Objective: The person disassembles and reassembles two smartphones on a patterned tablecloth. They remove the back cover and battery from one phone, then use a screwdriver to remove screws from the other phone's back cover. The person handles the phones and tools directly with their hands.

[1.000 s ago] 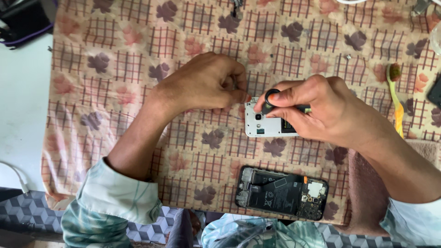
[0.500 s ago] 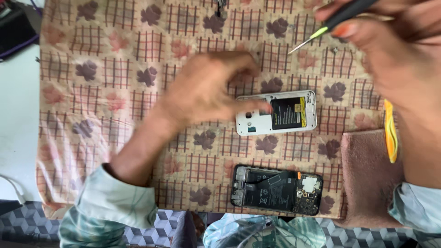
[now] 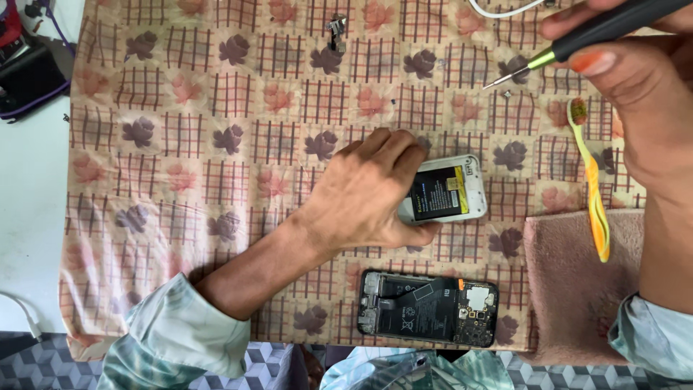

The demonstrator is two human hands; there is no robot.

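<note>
Checked cloth with leaf prints, spread over a white worktop. Near the cloth's middle, toward its right edge: a white phone body lying flat, dark battery with a yellow patch facing up. Clamped at its left end by the left hand, fingers curled over the top edge, thumb pressed along the bottom edge. Raised at the far right corner: the right hand, fingers pinched around a black-handled screwdriver, its thin metal tip pointing left and hanging clear above the cloth, well apart from the phone. Close to the near edge, just below the white phone body: a second opened phone, dark, circuit parts exposed. By the right edge: a yellow-orange toothbrush, lying half on the cloth, half on a pink towel. Toward the far edge: a small metal part. At the far left corner, off the cloth: a dark pouch.
</note>
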